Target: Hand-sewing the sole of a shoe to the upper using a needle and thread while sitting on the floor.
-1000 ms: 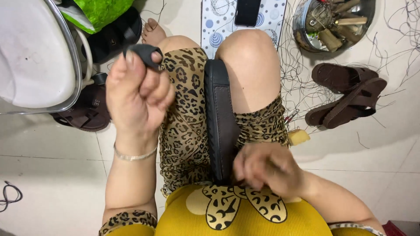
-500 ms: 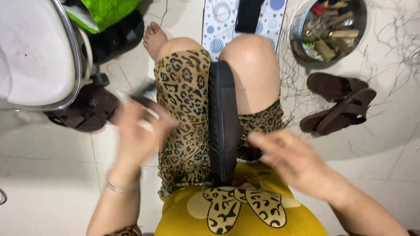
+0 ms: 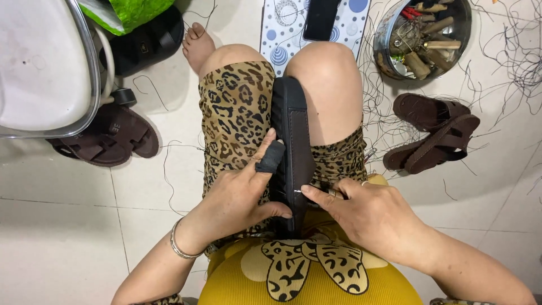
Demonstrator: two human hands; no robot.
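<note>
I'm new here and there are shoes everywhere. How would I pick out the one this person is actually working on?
Start at the person's lap, between the two knees. A long dark sandal sole stands there on edge, running from the knees back to the yellow shirt. The left hand steadies it while the right hand pinches at its edge; the brown sandals on the floor lie untouched.

Bare floor tile (image 3: 62,237) lies open at the lower left, beside the left hand (image 3: 237,195). Farther up that side, the brown sandals (image 3: 107,135) under the white chair (image 3: 39,68) block the way. On the right, another sandal pair (image 3: 432,133), the metal tool bowl (image 3: 423,36) and loose black threads (image 3: 508,56) clutter the floor near the right hand (image 3: 367,214).
</note>
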